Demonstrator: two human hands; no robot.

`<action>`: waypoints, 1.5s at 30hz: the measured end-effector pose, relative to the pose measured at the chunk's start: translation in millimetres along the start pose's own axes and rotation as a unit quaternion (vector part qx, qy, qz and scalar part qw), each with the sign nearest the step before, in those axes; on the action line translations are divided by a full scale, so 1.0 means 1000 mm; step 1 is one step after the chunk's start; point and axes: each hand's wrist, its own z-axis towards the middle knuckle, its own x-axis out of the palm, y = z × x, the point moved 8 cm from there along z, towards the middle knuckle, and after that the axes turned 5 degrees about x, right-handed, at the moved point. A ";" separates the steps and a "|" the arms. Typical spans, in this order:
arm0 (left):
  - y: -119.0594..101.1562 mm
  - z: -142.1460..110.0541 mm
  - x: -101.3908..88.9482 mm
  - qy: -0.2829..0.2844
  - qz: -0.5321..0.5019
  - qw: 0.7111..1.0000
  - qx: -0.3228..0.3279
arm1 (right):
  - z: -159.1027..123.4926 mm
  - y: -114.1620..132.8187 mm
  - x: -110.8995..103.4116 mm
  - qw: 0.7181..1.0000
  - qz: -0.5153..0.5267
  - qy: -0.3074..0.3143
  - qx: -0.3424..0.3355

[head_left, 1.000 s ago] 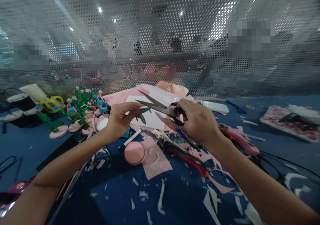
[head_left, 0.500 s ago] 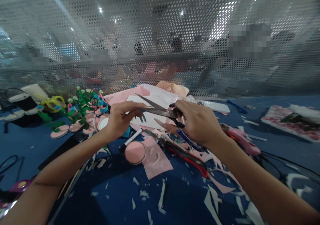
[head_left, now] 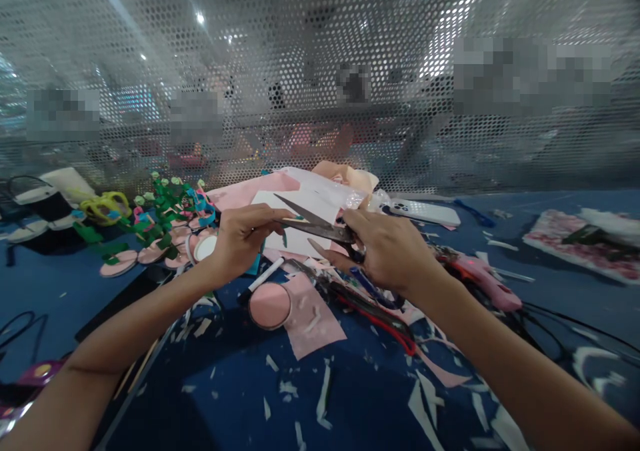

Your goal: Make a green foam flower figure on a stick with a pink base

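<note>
Scissors (head_left: 336, 233) sit open-bladed in the right hand (head_left: 395, 247); at their tips the left hand (head_left: 245, 241) pinches a small green piece (head_left: 285, 239), partly hidden.

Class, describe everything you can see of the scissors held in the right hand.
The scissors have two long, tapering dark-grey blades that look like metal, meeting at a pivot, and dark handles mostly hidden in the grip of the right hand. The blades stand apart, pointing toward the left hand; the lower one reaches that hand, though whether they touch is unclear. In this view the scissors appear in front of a white sheet.
</note>
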 end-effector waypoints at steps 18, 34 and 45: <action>0.010 -0.001 0.004 -0.003 -0.007 0.995 -0.103 | -0.009 0.002 -0.013 0.981 -0.069 -0.174 -0.045; 0.037 -0.016 0.019 0.018 -0.099 0.959 -0.264 | -0.001 -0.018 0.003 0.990 -0.102 -0.089 0.040; 0.044 -0.023 0.048 0.109 -0.213 0.902 -0.359 | 0.003 -0.067 -0.024 0.976 -0.014 -0.055 0.211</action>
